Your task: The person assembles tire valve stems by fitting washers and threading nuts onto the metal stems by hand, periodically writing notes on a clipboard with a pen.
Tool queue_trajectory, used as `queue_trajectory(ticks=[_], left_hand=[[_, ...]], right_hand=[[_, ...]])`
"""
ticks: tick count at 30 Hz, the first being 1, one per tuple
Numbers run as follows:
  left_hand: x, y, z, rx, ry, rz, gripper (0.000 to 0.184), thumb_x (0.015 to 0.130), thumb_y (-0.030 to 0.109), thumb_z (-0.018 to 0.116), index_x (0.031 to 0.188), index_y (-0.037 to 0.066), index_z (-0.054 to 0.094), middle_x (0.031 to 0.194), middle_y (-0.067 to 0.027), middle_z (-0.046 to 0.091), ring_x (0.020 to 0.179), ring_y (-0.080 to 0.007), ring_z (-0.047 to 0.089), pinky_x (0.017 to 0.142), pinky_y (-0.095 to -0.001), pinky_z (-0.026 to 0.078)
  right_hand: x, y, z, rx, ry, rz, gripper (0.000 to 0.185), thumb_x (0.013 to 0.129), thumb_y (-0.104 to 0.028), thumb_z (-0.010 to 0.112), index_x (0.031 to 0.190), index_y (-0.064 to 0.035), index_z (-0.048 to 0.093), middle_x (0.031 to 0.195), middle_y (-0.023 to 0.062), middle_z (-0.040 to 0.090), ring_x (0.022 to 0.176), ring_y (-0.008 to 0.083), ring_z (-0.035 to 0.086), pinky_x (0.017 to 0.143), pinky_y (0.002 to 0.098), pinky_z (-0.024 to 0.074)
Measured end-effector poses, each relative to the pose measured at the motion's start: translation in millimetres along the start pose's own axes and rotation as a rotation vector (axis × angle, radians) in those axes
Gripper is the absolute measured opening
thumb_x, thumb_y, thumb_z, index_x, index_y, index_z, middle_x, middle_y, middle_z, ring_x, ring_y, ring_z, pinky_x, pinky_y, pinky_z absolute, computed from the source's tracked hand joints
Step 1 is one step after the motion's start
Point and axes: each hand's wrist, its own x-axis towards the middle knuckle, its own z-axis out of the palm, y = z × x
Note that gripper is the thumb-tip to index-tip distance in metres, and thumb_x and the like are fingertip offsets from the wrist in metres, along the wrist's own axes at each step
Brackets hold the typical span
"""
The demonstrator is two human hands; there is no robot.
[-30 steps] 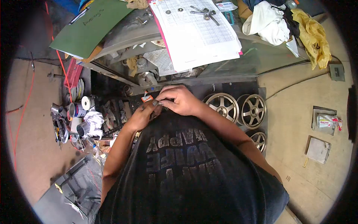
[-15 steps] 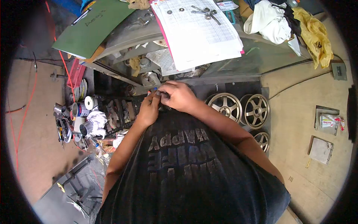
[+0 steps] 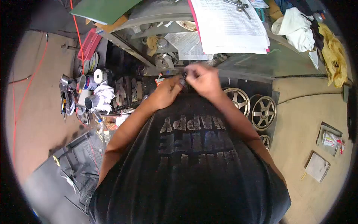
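Note:
In front of my chest, my left hand (image 3: 168,91) is closed, thumb and fingertips pinched around something small that I cannot make out. Just to its right and slightly higher is my right hand (image 3: 204,80), its fingers curled inward and a little blurred. Whatever lies in those fingers is hidden or too small to name. A narrow gap separates the two hands at the fingertips. Past the left knuckles shows a small orange-and-white item (image 3: 159,80). Both hands are over the front of the dark printed T-shirt (image 3: 194,156), short of the glass-topped counter (image 3: 156,18).
Papers (image 3: 231,33) with metal parts (image 3: 240,6) lie on the counter, beside a green folder (image 3: 102,10). White cloth (image 3: 294,28) and a yellow bag (image 3: 333,56) hang at right. Wheel rims (image 3: 264,112) stand below right; cans (image 3: 87,82) and tools crowd the left.
My hands have drawn apart; the right one has lifted away from the left, which stays pinched. The view has shifted, so the counter sits higher and farther right.

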Motion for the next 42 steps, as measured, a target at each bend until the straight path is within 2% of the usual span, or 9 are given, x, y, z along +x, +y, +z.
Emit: queue_trajectory(ticks=[2, 9, 13, 19, 22, 29, 36, 39, 42], left_hand=[[-4.2, 0.5, 0.0, 0.047, -0.011, 0.079, 0.028, 0.103, 0.021, 0.049, 0.114, -0.003, 0.056, 0.089, -0.0202, 0.062, 0.084, -0.0363, 0.06, 0.082, -0.0392, 0.048], [22.0, 11.1, -35.1, -0.043, 0.148, 0.176, 0.024, 0.099, 0.015, 0.056, 0.118, 0.001, 0.06, 0.089, -0.0142, 0.062, 0.082, -0.0216, 0.059, 0.079, -0.0347, 0.048], [54.1, 18.3, -66.8, 0.033, 0.399, 0.217, 0.025, 0.094, 0.011, 0.059, 0.116, 0.003, 0.068, 0.081, -0.0069, 0.063, 0.074, -0.0126, 0.056, 0.072, -0.0295, 0.047], [126.4, 45.0, -94.5, 0.459, 0.607, 0.362, 0.031, 0.09, 0.023, 0.062, 0.116, 0.008, 0.069, 0.096, -0.0192, 0.071, 0.083, -0.0325, 0.069, 0.075, -0.0405, 0.053], [157.8, 55.1, -100.0, 0.794, 0.726, 0.171, 0.031, 0.092, 0.035, 0.055, 0.106, 0.013, 0.071, 0.101, -0.0186, 0.071, 0.092, -0.0398, 0.068, 0.082, -0.0489, 0.054], [167.6, 81.0, -105.0, 0.974, 0.65, -0.093, 0.037, 0.088, 0.034, 0.063, 0.118, 0.013, 0.07, 0.102, -0.0197, 0.071, 0.094, -0.0392, 0.068, 0.085, -0.0476, 0.054], [220.0, 118.6, -93.2, 0.792, 0.506, 0.397, 0.023, 0.086, 0.018, 0.064, 0.107, 0.013, 0.073, 0.103, -0.016, 0.071, 0.096, -0.0371, 0.068, 0.085, -0.0468, 0.054], [265.5, 118.1, -80.8, 0.918, 0.455, 0.511, 0.024, 0.086, 0.017, 0.063, 0.107, 0.012, 0.073, 0.104, -0.0162, 0.07, 0.096, -0.0364, 0.068, 0.086, -0.0461, 0.054], [278.0, 129.3, -64.2, 1.019, 0.393, 0.481, 0.024, 0.086, 0.017, 0.062, 0.107, 0.011, 0.073, 0.108, -0.0176, 0.069, 0.096, -0.0358, 0.068, 0.088, -0.0457, 0.054]], right_hand=[[-4.7, 10.8, -6.8, 0.146, 0.051, 0.117, 0.019, 0.08, 0.0, 0.069, 0.099, -0.0009, 0.069, 0.081, 0.0063, 0.07, 0.064, 0.01, 0.059, 0.058, 0.028, 0.0492], [-10.1, -3.6, -18.6, 0.871, 0.002, 0.655, 0.016, 0.089, 0.005, 0.061, 0.104, 0.0015, 0.063, 0.086, 0.0123, 0.07, 0.053, 0.0052, 0.044, 0.047, 0.0213, 0.0345], [-14.0, -6.7, -25.5, 0.996, 0.057, 0.649, 0.013, 0.087, -0.001, 0.066, 0.1, 0.0008, 0.067, 0.078, 0.0044, 0.067, 0.052, 0.0039, 0.045, 0.045, 0.0229, 0.0347], [-24.3, -4.6, -36.5, 0.872, 0.038, 0.574, 0.006, 0.085, 0.003, 0.064, 0.09, -0.001, 0.065, 0.078, 0.0038, 0.067, 0.057, 0.0046, 0.049, 0.05, 0.0222, 0.0383], [-32.8, 1.7, -38.4, 0.868, 0.082, 0.496, 0.006, 0.084, 0.004, 0.065, 0.083, -0.0023, 0.064, 0.081, 0.0041, 0.069, 0.064, 0.0057, 0.054, 0.058, 0.023, 0.0432], [-52.2, 7.7, -59.8, 0.667, 0.104, 0.49, 0.004, 0.083, 0.001, 0.069, 0.085, -0.0024, 0.067, 0.085, 0.0036, 0.072, 0.071, 0.0065, 0.058, 0.066, 0.024, 0.046], [-56.3, -1.0, -76.0, 0.648, 0.061, 0.693, 0.011, 0.084, -0.003, 0.073, 0.094, -0.0024, 0.072, 0.087, 0.0034, 0.072, 0.078, 0.0083, 0.062, 0.072, 0.0245, 0.0474], [-54.7, 3.3, -70.0, 0.564, 0.103, 0.472, 0.012, 0.086, -0.001, 0.072, 0.097, -0.0029, 0.072, 0.079, -0.0002, 0.065, 0.055, 0.0023, 0.047, 0.048, 0.0211, 0.035], [-56.4, 6.1, -70.7, 0.53, 0.15, 0.322, 0.01, 0.085, -0.003, 0.074, 0.094, -0.0033, 0.071, 0.077, -0.0019, 0.063, 0.057, 0.002, 0.048, 0.051, 0.0206, 0.0363]])
